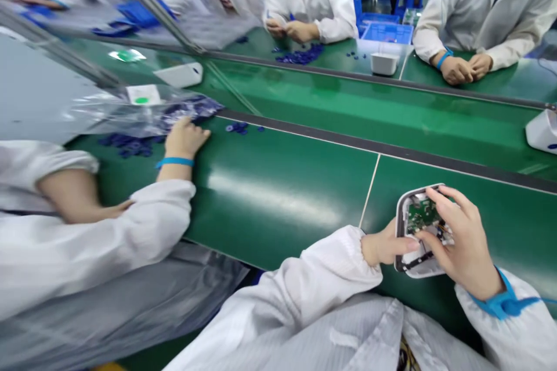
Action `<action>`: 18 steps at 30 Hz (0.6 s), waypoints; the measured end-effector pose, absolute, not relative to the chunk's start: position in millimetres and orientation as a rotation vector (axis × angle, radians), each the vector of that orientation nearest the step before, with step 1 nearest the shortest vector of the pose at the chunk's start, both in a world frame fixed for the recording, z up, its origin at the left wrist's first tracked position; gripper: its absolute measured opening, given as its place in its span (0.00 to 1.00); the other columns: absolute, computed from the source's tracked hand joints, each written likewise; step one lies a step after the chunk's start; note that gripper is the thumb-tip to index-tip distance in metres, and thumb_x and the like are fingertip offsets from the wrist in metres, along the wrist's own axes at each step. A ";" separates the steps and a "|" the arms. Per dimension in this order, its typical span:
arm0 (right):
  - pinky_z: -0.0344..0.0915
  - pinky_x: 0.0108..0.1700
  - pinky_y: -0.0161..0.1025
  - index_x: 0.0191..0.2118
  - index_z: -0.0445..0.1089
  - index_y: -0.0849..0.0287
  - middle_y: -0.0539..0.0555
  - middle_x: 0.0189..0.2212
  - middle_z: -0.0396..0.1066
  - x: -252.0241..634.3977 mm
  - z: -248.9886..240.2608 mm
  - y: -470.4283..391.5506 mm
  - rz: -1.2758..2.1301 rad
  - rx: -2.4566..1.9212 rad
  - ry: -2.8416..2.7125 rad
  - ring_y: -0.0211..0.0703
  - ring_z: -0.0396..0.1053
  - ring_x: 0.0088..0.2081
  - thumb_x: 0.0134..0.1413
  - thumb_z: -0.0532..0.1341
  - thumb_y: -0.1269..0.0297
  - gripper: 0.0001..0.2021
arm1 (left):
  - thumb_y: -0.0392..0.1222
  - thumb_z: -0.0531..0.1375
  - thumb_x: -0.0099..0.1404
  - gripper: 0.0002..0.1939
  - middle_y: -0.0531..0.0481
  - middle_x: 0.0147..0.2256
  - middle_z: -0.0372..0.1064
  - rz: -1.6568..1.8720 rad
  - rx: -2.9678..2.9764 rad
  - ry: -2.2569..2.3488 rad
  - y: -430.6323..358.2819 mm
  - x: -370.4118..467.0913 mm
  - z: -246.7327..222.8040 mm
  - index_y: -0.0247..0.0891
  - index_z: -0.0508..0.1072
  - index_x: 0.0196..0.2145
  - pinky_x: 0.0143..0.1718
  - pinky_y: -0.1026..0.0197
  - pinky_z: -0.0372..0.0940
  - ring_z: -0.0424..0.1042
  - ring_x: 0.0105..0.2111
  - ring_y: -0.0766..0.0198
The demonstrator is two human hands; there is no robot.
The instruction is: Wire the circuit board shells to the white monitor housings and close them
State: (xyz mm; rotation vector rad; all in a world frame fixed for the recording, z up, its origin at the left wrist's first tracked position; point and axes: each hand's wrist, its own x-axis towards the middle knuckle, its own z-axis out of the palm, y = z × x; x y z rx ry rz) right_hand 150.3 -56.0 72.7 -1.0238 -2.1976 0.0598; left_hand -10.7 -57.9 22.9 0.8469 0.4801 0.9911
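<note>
white housing (401,232): at about 4 o'clock from view centre, held above the green bench (278,174). open side faces up toward the wearer; long axis appears to run roughly 12 to 6 o'clock. its 3 o'clock side is behind the right hand, so exact lean cannot be told.

left hand (387,243): clamped on the housing at 9 o'clock, thumb lying over the rim. right hand (467,237): comes in from 4 o'clock; fingers reach the rim near 12 o'clock, thumb bent over the opening, the two spread apart. whether it grips cannot be told.

inside: green circuit board (420,211) in the upper half. blue wristband (500,298) on right wrist.

surroundings, from the housing: blue parts (237,127) and a co-worker's hand (185,139) at about 10 o'clock, well apart; another white casing (542,130) at about 2 o'clock.
</note>
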 end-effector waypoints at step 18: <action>0.73 0.39 0.49 0.43 0.72 0.49 0.53 0.37 0.80 175.1 55.3 -58.9 0.055 -0.765 -2.180 0.54 0.78 0.42 0.55 0.60 0.75 0.14 | 0.73 0.41 0.65 0.43 0.33 0.55 0.72 1.167 1.719 0.682 -12.7 -64.4 56.5 0.36 0.79 0.48 0.60 0.43 0.61 0.71 0.56 0.45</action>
